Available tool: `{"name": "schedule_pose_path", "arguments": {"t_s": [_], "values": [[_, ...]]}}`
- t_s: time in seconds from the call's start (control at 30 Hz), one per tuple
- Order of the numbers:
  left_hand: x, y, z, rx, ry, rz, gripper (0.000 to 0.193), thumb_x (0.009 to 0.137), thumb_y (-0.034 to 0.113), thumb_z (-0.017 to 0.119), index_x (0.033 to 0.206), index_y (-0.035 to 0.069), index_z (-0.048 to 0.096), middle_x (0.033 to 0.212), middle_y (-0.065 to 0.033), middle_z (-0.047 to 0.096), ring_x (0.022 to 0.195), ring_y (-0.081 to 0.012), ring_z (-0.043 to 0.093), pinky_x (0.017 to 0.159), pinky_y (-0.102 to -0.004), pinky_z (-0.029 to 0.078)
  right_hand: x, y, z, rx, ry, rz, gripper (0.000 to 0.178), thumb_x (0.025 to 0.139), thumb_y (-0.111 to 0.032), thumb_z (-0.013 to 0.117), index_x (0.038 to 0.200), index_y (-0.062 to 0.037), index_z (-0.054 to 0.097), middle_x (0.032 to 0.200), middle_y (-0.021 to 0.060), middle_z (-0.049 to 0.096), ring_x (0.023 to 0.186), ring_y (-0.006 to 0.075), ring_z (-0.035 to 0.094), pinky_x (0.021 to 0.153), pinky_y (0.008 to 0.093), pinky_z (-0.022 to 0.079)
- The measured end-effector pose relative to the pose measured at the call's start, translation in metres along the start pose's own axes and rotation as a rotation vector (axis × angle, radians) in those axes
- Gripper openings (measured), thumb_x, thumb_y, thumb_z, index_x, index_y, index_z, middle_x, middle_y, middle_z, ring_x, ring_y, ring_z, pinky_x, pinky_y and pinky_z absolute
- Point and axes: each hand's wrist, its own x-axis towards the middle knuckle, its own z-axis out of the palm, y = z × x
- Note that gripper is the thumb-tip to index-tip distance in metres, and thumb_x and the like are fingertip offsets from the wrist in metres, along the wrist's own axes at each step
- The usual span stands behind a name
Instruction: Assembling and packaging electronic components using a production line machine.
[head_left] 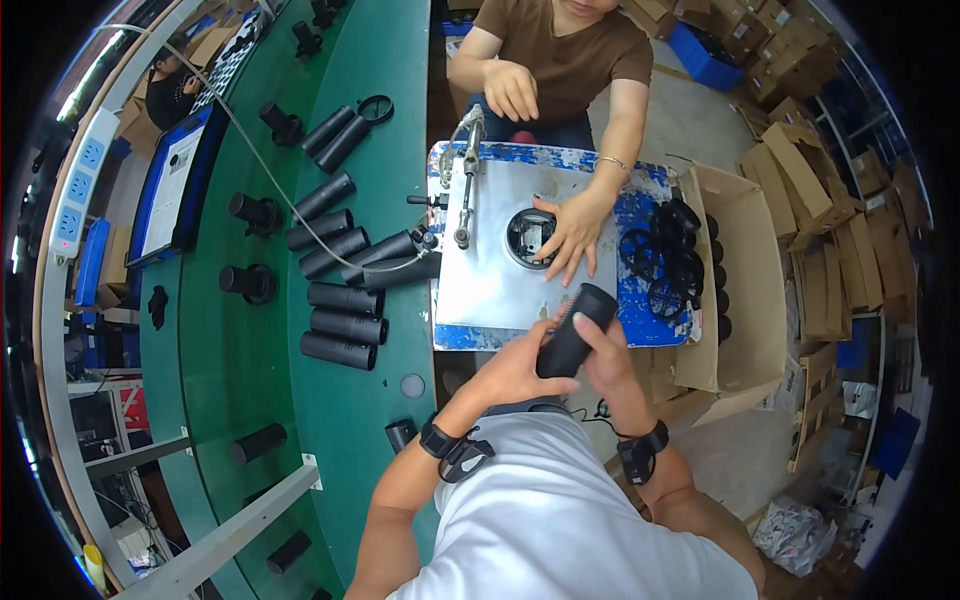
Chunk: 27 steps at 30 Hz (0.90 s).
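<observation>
Clock positions are taken from the black cylinder [563, 352], 12 = far side. It is held in both hands at the near edge of the worn blue-and-white board [470, 338], far end tipped toward 1. Contact with the board: cannot be told.

Grip: lower left side pinched by the left hand [520, 366], thumb laid across the near end, fingers partly hidden behind. Right side pinched by the right hand [608, 362], thumb pressed on the upper face, other fingers mostly hidden. Black straps are worn on both wrists.

At 11: silver plate [480, 305], with a round black part [527, 240] set on it, right rim covered by the co-worker's spread hand [575, 232]. Other hand [511, 90] is held raised and half curled, between 11 and 12. Lever clamp [466, 185] also at 11, mounted by the plate's left edge.

Between 1 and 2: black wheel-like parts [668, 255], piled on the board. At 2: cardboard box [755, 300], placed just beside the board, more round black parts lined up inside.

At 9: loose black tubes [346, 326], laid side by side on the green bench [340, 430]. Flanged black cylinders [252, 212] are stood between 9 and 10. Grey disc [412, 385] at 8.
</observation>
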Motion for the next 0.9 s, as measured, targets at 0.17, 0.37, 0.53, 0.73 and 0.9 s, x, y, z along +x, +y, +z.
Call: {"name": "schedule_pose_path", "arguments": {"t_s": [0.17, 0.37, 0.53, 0.73, 0.9], "values": [[-0.001, -0.026, 0.009, -0.077, 0.079, -0.058, 0.099, 0.069, 0.034, 0.081, 0.145, -0.003, 0.029, 0.122, -0.0229, 0.057, 0.111, -0.0306, 0.058, 0.096, -0.0355, 0.044, -0.005, 0.020, 0.014, -0.117, -0.026, 0.001, 0.035, 0.082, -0.015, 0.072, 0.110, -0.0005, 0.058, 0.101, 0.0061, 0.060, 0.092, 0.0132, 0.057, 0.083, 0.0279, 0.047], [-0.021, -0.032, -0.004, -0.183, -0.035, -0.120, 0.103, 0.068, 0.037, 0.083, 0.146, -0.001, 0.028, 0.123, -0.0207, 0.057, 0.109, -0.0288, 0.059, 0.095, -0.0343, 0.045, -0.010, 0.038, 0.021, -0.085, -0.080, 0.119, 0.035, 0.081, -0.015, 0.073, 0.108, -0.0017, 0.058, 0.099, 0.0055, 0.061, 0.090, 0.0127, 0.058, 0.082, 0.0281, 0.047], [-0.028, -0.035, -0.009, -0.223, -0.020, -0.159, 0.100, 0.069, 0.034, 0.083, 0.145, -0.001, 0.028, 0.119, -0.0180, 0.059, 0.104, -0.0248, 0.059, 0.092, -0.0330, 0.046, -0.006, 0.037, 0.031, -0.086, -0.091, 0.170, 0.034, 0.080, -0.016, 0.073, 0.108, -0.0021, 0.059, 0.099, 0.0052, 0.061, 0.090, 0.0126, 0.058, 0.082, 0.0280, 0.047], [-0.028, -0.036, -0.008, -0.238, -0.017, -0.171, 0.098, 0.070, 0.033, 0.083, 0.144, -0.002, 0.029, 0.115, -0.0165, 0.060, 0.100, -0.0227, 0.060, 0.089, -0.0319, 0.047, -0.003, 0.040, 0.027, -0.108, -0.104, 0.180, 0.036, 0.080, -0.017, 0.074, 0.109, -0.0014, 0.059, 0.098, 0.0055, 0.062, 0.089, 0.0131, 0.058, 0.082, 0.0281, 0.047], [-0.029, -0.036, -0.007, -0.244, -0.015, -0.191, 0.097, 0.070, 0.032, 0.082, 0.143, -0.003, 0.030, 0.115, -0.0166, 0.060, 0.100, -0.0227, 0.060, 0.089, -0.0320, 0.047, -0.004, 0.039, 0.028, -0.108, -0.098, 0.194, 0.037, 0.080, -0.017, 0.074, 0.110, -0.0011, 0.058, 0.099, 0.0057, 0.062, 0.089, 0.0129, 0.058, 0.082, 0.0280, 0.047]]}}
